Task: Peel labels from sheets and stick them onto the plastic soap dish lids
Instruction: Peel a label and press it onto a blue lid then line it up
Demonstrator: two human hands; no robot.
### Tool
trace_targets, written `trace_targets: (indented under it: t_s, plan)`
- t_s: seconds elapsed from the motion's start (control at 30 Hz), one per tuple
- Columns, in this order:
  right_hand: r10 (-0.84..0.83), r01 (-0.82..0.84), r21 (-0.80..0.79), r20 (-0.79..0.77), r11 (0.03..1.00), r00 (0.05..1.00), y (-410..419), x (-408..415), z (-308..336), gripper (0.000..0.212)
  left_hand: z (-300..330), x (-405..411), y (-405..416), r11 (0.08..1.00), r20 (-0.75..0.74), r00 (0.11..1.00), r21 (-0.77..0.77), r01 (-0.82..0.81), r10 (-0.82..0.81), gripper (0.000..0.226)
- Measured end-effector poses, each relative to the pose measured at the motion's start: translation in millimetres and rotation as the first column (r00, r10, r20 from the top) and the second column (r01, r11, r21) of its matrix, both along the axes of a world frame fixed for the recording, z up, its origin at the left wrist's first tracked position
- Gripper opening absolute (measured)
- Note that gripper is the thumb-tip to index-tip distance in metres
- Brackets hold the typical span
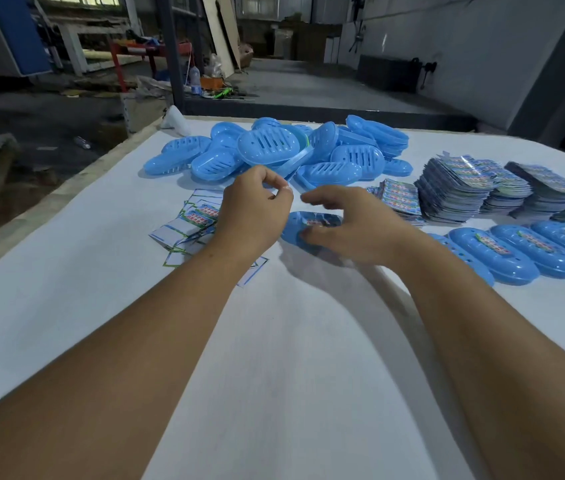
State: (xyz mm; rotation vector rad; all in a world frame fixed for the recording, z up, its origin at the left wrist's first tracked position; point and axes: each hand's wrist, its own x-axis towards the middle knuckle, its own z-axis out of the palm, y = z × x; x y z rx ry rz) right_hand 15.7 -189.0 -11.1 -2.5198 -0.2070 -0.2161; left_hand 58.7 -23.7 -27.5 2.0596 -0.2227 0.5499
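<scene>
Both forearms reach forward over the white surface [291, 341] toward its middle. The left hand [255, 209] is lifted a little, its fingers curled with thumb and forefinger tips pressed together; I cannot tell if something thin is between them. The right hand [347, 223] is lower, fingers spread and relaxed, its fingertips resting on a blue soap dish lid [296, 226] that lies flat on the surface and carries a label [319, 221] on top.

Under the left wrist lie used backing sheets [187, 226], scattered. Toward the far edge is a loose pile of blue lids [274, 150]. Toward the right edge stand stacks of label sheets [464, 192], and nearer to the person a row of labelled lids [523, 251] lies side by side, partly hidden by the right forearm.
</scene>
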Motion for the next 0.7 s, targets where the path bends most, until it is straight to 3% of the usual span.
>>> trace_targets:
  t_s: [0.13, 0.33, 0.5, 0.7]
  plan:
    - [-0.028, 0.030, -0.143, 0.015, 0.989, 1.000, 9.4, -11.9, -0.4, 0.056, 1.7, -6.5, 0.5, 0.997, 0.073, 0.996, 0.060, 0.043, -0.047, 0.005]
    - [-0.195, 0.211, -0.282, 0.082, 0.936, 0.977, 2.3, -38.3, -6.9, 0.058, 1.4, -20.3, -0.4, 0.985, 0.073, 0.991, 0.137, 0.101, -0.112, 0.005]
    - [-0.376, 0.413, -0.436, 0.174, 0.800, 0.910, -8.9, -64.1, -11.1, 0.060, 2.9, -24.1, -4.3, 0.981, 0.063, 0.987, 0.137, 0.136, -0.146, 0.004]
    - [-0.468, 0.508, -0.390, 0.200, 0.768, 0.861, -18.7, -83.4, -14.0, 0.054, -1.0, -20.8, -6.8, 0.979, -0.024, 0.979, -0.001, 0.202, -0.202, 0.005]
